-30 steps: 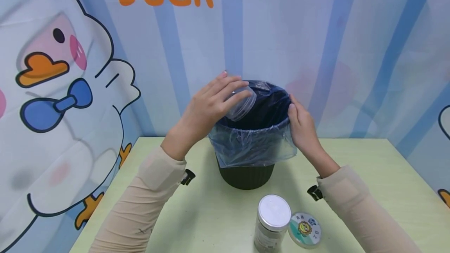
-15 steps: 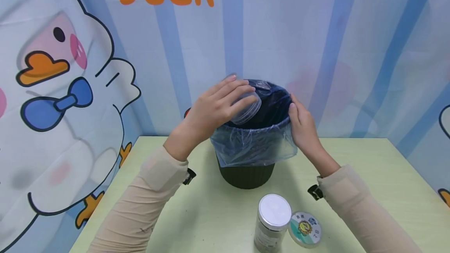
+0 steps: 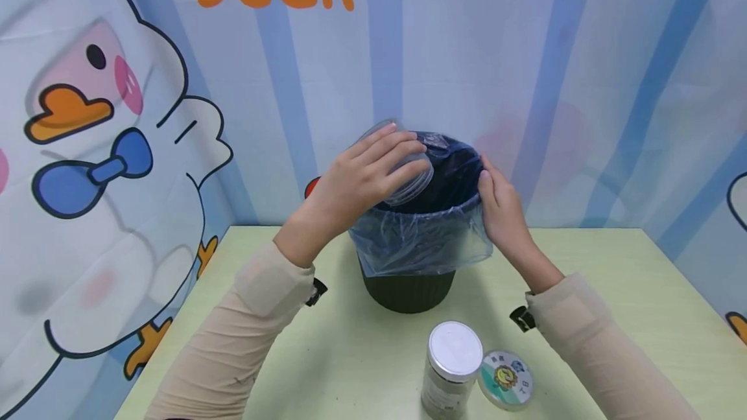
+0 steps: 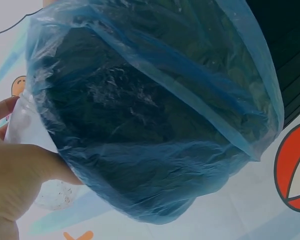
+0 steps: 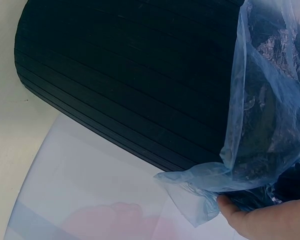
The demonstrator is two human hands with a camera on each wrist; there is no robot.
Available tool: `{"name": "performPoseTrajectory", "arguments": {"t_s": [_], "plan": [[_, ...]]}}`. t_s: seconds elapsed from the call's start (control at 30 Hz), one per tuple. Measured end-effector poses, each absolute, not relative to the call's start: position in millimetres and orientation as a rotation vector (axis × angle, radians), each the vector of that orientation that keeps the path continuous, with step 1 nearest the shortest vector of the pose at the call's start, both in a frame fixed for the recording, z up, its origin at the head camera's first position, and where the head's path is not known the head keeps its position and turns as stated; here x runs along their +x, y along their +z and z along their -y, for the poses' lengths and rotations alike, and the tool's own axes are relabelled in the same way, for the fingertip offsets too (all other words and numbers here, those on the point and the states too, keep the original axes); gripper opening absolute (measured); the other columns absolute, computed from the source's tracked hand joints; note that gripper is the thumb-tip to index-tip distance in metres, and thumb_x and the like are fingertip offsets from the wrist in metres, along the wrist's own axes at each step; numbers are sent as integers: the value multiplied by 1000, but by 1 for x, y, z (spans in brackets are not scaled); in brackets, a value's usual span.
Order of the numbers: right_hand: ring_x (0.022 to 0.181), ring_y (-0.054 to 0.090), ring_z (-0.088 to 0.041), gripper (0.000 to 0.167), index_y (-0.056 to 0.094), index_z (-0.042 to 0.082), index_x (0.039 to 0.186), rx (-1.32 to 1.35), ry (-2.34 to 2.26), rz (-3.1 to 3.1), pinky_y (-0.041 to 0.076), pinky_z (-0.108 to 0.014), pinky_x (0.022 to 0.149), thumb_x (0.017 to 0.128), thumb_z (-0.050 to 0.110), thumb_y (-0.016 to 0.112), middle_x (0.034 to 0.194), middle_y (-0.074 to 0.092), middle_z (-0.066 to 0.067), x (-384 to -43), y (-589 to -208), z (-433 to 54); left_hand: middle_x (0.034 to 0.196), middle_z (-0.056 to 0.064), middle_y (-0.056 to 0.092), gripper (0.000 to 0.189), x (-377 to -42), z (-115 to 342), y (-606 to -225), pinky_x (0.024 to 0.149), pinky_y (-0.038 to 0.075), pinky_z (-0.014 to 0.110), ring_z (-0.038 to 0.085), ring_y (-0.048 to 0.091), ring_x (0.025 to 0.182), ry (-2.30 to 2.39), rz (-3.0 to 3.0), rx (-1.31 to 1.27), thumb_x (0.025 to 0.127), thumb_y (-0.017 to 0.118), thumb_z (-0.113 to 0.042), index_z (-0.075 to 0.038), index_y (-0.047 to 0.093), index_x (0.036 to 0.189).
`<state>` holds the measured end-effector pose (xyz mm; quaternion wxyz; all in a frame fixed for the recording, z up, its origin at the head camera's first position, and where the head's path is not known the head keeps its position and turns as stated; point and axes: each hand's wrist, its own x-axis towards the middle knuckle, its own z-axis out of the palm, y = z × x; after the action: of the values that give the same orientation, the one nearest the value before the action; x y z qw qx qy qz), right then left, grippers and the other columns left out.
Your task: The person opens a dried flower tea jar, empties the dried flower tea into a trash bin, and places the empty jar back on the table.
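Observation:
A clear plastic jar (image 3: 413,188) is tipped over the mouth of a dark trash can (image 3: 408,293), its open end toward the inside. My left hand (image 3: 363,177) grips this jar from above, fingers curved round its side. Small brown specks cling to the clear wall in the left wrist view, where the bag partly hides the jar (image 4: 55,194). A thin blue trash bag (image 3: 420,245) lines the can and folds down over its outside. At the right side of the rim, my right hand (image 3: 505,212) holds the can and bag edge, thumb on the near side.
On the light green table (image 3: 595,264), a jar with a white lid (image 3: 455,352) stands upright in front of the can. Beside it lies a round printed lid (image 3: 506,379). A cartoon duck curtain (image 3: 467,50) hangs right behind the can.
My left hand has shifted slightly right, and the clear jar has tipped further, so its far end now shows above my fingers. The right hand and trash can stay put.

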<state>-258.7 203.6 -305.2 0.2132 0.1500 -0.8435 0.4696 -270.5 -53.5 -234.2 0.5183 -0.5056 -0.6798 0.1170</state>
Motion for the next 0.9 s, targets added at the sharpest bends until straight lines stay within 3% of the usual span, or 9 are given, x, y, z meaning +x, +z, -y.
{"name": "performPoseTrajectory", "arguments": {"t_s": [0.5, 0.9], "plan": [[147, 22, -33, 51, 27, -6, 153, 415, 1305, 2333, 18, -45, 119, 111, 24, 28, 159, 25, -20, -260, -305, -204, 133, 13, 58, 40, -271, 60, -236, 118, 22, 39, 29, 48, 129, 187, 1730, -1200, 96, 50, 15, -8, 59, 128], [144, 28, -38, 53, 31, -3, 153, 406, 1293, 2346, 24, -52, 116, 111, 27, 32, 157, 31, -22, -260, -303, -208, 135, 13, 57, 43, -270, 63, -240, 118, 24, 39, 29, 48, 131, 15, 1763, -1167, 97, 49, 15, -8, 60, 131]]}}
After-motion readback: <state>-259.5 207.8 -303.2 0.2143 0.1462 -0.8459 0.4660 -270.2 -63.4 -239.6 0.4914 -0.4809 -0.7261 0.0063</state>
